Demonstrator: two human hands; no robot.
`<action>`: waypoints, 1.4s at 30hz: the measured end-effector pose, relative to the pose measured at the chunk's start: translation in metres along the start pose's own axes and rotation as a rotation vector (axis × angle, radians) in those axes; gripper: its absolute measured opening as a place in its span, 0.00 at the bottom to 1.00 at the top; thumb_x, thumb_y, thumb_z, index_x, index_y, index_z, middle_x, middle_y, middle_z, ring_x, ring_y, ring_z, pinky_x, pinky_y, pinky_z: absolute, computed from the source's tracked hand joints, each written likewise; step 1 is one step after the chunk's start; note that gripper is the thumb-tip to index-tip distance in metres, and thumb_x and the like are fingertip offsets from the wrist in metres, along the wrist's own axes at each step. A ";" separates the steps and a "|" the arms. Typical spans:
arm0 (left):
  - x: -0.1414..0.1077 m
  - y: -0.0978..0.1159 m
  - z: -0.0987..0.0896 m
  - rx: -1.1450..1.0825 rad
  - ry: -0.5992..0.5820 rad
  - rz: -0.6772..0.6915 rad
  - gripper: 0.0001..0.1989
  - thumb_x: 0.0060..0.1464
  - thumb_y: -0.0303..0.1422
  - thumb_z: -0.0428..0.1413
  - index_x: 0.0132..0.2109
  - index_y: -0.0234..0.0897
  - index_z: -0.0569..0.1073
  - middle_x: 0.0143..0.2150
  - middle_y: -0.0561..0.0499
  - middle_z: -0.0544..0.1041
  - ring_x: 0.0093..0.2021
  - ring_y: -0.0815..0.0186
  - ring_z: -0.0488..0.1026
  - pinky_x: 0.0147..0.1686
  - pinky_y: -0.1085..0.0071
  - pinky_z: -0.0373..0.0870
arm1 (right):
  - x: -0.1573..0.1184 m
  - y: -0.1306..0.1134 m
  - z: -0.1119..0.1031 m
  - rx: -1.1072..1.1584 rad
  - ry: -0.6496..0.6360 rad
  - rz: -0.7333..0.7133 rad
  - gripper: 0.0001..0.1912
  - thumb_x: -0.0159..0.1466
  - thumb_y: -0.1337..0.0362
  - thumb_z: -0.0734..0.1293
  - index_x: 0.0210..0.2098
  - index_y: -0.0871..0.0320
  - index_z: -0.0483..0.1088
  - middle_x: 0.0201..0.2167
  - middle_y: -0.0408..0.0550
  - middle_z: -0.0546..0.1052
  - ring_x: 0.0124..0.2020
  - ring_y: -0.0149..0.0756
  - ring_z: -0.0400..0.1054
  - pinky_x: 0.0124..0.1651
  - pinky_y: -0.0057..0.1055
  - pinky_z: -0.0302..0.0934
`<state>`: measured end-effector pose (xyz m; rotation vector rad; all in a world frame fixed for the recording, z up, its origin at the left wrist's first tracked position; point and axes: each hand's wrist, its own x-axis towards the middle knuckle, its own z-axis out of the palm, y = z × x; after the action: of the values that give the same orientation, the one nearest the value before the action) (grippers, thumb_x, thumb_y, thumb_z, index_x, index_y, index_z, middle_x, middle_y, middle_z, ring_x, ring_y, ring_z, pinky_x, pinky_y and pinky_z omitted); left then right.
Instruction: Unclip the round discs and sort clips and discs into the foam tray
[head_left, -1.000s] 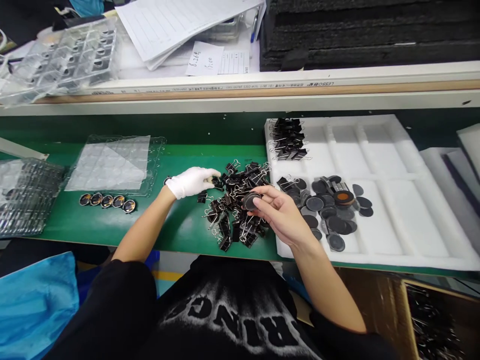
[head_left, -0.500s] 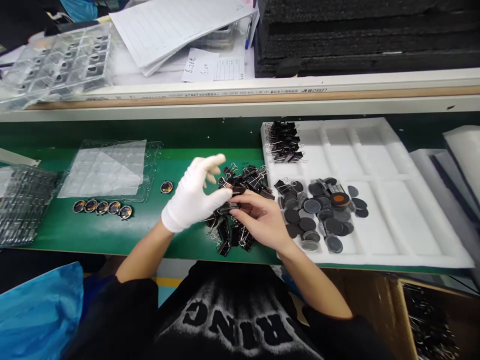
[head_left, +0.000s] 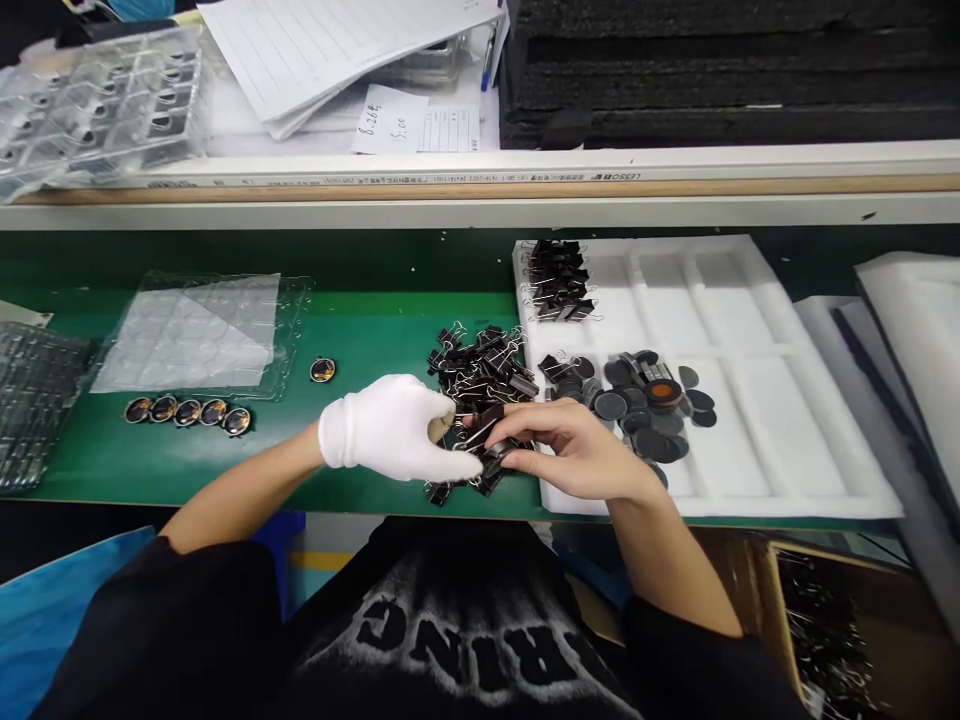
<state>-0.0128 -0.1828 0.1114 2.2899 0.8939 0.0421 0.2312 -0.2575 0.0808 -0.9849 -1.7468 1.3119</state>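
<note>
A dark disc (head_left: 498, 451) sits pinched in the fingers of a bare right hand (head_left: 581, 450), over heaped black binder clips (head_left: 489, 356) on the green desk (head_left: 367, 340). A gloved left hand (head_left: 394, 430) curls close, its grip unclear; a loosened pinch could drop the disc among snagging clips.

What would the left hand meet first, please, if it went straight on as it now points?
Most likely the dark pieces at the fingertips of the right hand, then that hand itself; depth is hard to judge.
</note>
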 end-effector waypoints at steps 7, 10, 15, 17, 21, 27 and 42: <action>0.006 -0.008 0.008 -0.090 0.151 0.003 0.21 0.55 0.46 0.55 0.22 0.42 0.56 0.17 0.59 0.57 0.20 0.72 0.52 0.24 0.70 0.54 | -0.001 0.006 -0.001 0.192 0.191 0.083 0.07 0.65 0.57 0.78 0.42 0.51 0.84 0.46 0.49 0.82 0.34 0.33 0.73 0.35 0.32 0.72; 0.005 -0.014 0.004 -0.163 0.085 -0.069 0.21 0.57 0.46 0.54 0.22 0.41 0.59 0.18 0.59 0.58 0.22 0.72 0.53 0.24 0.72 0.55 | -0.002 0.014 -0.004 0.346 0.438 0.186 0.13 0.61 0.54 0.80 0.43 0.51 0.84 0.45 0.49 0.83 0.36 0.35 0.77 0.39 0.37 0.77; 0.003 -0.013 0.007 -0.339 -0.017 -0.143 0.22 0.59 0.48 0.54 0.23 0.40 0.62 0.19 0.58 0.62 0.22 0.72 0.57 0.23 0.73 0.57 | 0.003 0.024 0.003 0.556 0.579 0.332 0.20 0.54 0.53 0.85 0.41 0.53 0.82 0.35 0.45 0.84 0.32 0.34 0.76 0.39 0.37 0.78; 0.004 -0.010 0.012 -0.374 0.020 -0.153 0.21 0.59 0.48 0.54 0.24 0.40 0.64 0.20 0.58 0.64 0.22 0.72 0.58 0.23 0.73 0.58 | 0.007 0.025 0.012 0.684 0.652 0.347 0.20 0.53 0.53 0.85 0.40 0.52 0.81 0.36 0.44 0.84 0.35 0.34 0.77 0.41 0.36 0.78; 0.006 -0.008 0.023 -0.393 0.102 -0.160 0.20 0.60 0.47 0.53 0.25 0.39 0.68 0.19 0.58 0.64 0.21 0.72 0.58 0.23 0.73 0.57 | 0.014 0.027 0.033 0.815 0.771 0.325 0.18 0.53 0.53 0.85 0.39 0.50 0.82 0.38 0.41 0.84 0.37 0.32 0.76 0.41 0.33 0.77; 0.004 -0.009 0.033 -0.439 0.069 -0.223 0.20 0.61 0.47 0.53 0.28 0.38 0.73 0.19 0.59 0.64 0.21 0.72 0.58 0.23 0.72 0.57 | 0.015 0.032 0.045 0.714 0.832 0.292 0.20 0.55 0.51 0.84 0.42 0.51 0.82 0.35 0.43 0.85 0.34 0.32 0.77 0.40 0.33 0.76; -0.001 -0.024 0.018 -0.316 -0.086 -0.199 0.20 0.63 0.50 0.53 0.40 0.38 0.77 0.28 0.55 0.75 0.27 0.68 0.69 0.31 0.70 0.67 | 0.011 0.032 0.046 0.640 0.843 0.218 0.19 0.52 0.55 0.85 0.40 0.51 0.81 0.35 0.42 0.83 0.34 0.32 0.76 0.43 0.36 0.78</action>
<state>-0.0232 -0.1810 0.0830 1.8899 0.9901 -0.0027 0.1904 -0.2608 0.0410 -1.1194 -0.5480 1.2008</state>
